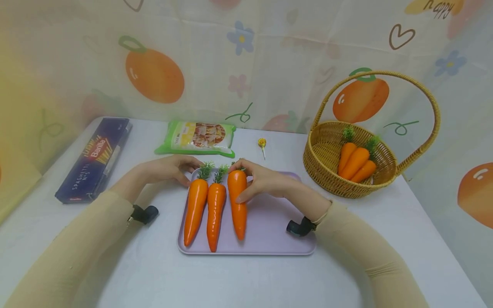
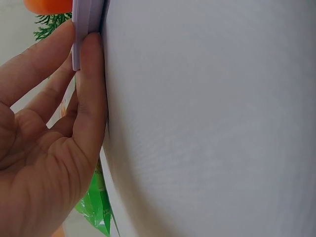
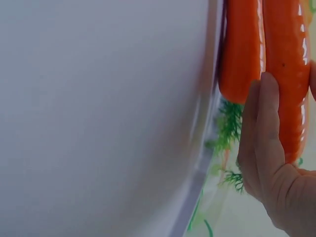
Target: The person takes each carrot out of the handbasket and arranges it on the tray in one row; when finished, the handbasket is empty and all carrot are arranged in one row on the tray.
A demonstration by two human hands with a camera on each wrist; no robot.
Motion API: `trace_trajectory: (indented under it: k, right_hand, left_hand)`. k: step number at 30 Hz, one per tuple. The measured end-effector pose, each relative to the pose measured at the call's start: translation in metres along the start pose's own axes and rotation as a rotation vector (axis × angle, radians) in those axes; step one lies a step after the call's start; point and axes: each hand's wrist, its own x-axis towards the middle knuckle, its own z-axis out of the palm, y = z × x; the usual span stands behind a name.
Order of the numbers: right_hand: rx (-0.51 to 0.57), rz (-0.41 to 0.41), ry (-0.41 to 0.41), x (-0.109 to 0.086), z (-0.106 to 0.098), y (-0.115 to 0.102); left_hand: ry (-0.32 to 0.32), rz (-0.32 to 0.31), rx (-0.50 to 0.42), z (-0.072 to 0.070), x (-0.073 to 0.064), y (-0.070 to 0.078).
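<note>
A pale purple tray [image 1: 277, 222] lies on the table. On its left half rest two long orange carrots with green tops, the left carrot [image 1: 195, 209] and the middle carrot [image 1: 215, 216]. My left hand [image 1: 168, 171] is at the tray's back left corner, and in the left wrist view its thumb and a finger pinch the tray rim [image 2: 83, 29]. My right hand [image 1: 265, 179] grips a third carrot [image 1: 238, 209] near its thick end, just right of the other two. Its leafy top is mostly hidden behind the fingers.
A wicker basket [image 1: 327, 179] with a tall handle stands at the back right, holding several smaller carrots [image 1: 356, 160]. Behind the tray lie a green food packet [image 1: 196, 137] and a yellow lollipop [image 1: 262, 143]. A dark blue spaghetti box [image 1: 94, 160] lies at the left.
</note>
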Motion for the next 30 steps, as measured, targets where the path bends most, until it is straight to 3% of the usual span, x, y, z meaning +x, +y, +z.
trace_trajectory:
  k: [18, 30]
  right_hand:
    - [-0.084, 0.076, 0.027, 0.004, 0.011, 0.003]
    - [-0.154, 0.074, 0.034, 0.005, 0.014, 0.002]
  left_hand:
    - [-0.002, 0.001, 0.013, -0.001, 0.002, -0.002]
    - [-0.005, -0.005, -0.006, -0.001, 0.001, -0.002]
